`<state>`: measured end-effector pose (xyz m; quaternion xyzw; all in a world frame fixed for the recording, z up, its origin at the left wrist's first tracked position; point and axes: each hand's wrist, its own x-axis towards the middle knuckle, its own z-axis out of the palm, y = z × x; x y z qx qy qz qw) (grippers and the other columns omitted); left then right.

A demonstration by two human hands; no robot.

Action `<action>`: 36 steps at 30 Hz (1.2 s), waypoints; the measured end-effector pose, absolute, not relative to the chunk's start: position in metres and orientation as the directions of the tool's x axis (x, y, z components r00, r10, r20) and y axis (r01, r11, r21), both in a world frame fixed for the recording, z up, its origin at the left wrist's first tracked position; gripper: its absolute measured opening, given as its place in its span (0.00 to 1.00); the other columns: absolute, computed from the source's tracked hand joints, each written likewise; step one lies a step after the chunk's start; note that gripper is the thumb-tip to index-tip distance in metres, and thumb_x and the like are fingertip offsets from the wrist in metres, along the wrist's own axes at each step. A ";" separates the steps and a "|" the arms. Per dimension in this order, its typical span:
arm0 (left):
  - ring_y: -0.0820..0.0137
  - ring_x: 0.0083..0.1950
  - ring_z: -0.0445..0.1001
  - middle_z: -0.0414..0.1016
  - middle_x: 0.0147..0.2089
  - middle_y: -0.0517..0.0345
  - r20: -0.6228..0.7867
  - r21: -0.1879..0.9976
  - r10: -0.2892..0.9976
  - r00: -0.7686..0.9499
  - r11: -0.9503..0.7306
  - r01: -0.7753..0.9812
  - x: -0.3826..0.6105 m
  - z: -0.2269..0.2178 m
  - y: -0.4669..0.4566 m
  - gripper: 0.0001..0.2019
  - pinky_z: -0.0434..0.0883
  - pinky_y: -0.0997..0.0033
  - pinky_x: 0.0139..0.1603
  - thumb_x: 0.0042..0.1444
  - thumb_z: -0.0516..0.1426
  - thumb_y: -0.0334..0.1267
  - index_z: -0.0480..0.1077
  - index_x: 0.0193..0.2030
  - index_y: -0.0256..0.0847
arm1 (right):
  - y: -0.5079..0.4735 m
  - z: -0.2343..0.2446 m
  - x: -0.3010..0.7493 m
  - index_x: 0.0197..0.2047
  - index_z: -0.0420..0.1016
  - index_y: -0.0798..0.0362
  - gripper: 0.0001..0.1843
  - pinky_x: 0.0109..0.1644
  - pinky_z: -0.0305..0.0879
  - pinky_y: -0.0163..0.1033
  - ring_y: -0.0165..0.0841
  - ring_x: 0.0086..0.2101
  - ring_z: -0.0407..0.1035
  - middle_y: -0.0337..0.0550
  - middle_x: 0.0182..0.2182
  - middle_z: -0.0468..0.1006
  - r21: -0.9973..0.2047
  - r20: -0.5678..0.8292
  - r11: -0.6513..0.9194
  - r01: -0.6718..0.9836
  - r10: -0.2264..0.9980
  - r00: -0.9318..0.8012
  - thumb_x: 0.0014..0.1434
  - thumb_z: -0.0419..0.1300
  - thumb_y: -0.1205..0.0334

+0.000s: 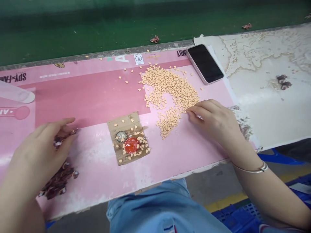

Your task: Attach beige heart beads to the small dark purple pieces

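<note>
Left of the cardboard square (128,138), the left hand (40,152) is curving half-open over dark brown pieces (58,181), while right of the square the right hand (211,121) is resting bunched fingertips against a thinly spread heap of pale heart-shaped pieces (170,94) (whether it is pinching one, I cannot tell). Far beyond the square, a phone (205,63) is lying face up, seemingly set aside out of the hands' way.

Small peach heart-shaped pieces (167,90), loosely heaped, dark maroon pieces (58,179) clumped apart
</note>
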<state>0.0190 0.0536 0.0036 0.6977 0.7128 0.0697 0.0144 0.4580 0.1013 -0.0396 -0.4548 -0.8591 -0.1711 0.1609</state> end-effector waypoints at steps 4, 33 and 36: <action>0.60 0.47 0.79 0.82 0.46 0.58 0.237 0.247 0.972 -0.008 -0.053 0.968 0.019 0.001 0.042 0.08 0.73 0.65 0.48 0.63 0.62 0.41 0.82 0.46 0.49 | 0.098 -0.034 0.456 0.36 0.77 0.51 0.08 0.33 0.69 0.41 0.38 0.33 0.75 0.44 0.33 0.82 0.017 0.499 0.559 0.829 0.714 -0.491 0.69 0.62 0.69; 0.74 0.45 0.82 0.86 0.44 0.69 0.097 0.991 0.978 -0.185 -0.079 0.104 0.103 -0.013 -0.040 0.19 0.81 0.76 0.47 0.59 0.66 0.22 0.82 0.48 0.55 | 0.066 0.021 0.339 0.42 0.78 0.56 0.10 0.31 0.69 0.40 0.33 0.30 0.68 0.44 0.33 0.81 0.054 0.354 0.944 0.326 0.287 -0.890 0.70 0.57 0.76; 0.76 0.46 0.82 0.85 0.46 0.69 0.123 0.990 0.979 -0.165 -0.110 0.085 0.104 -0.014 -0.040 0.19 0.81 0.78 0.49 0.59 0.65 0.20 0.83 0.45 0.54 | 0.066 0.023 0.338 0.41 0.79 0.56 0.11 0.30 0.69 0.40 0.33 0.30 0.68 0.43 0.32 0.82 0.062 0.358 0.942 0.329 0.286 -0.889 0.71 0.56 0.76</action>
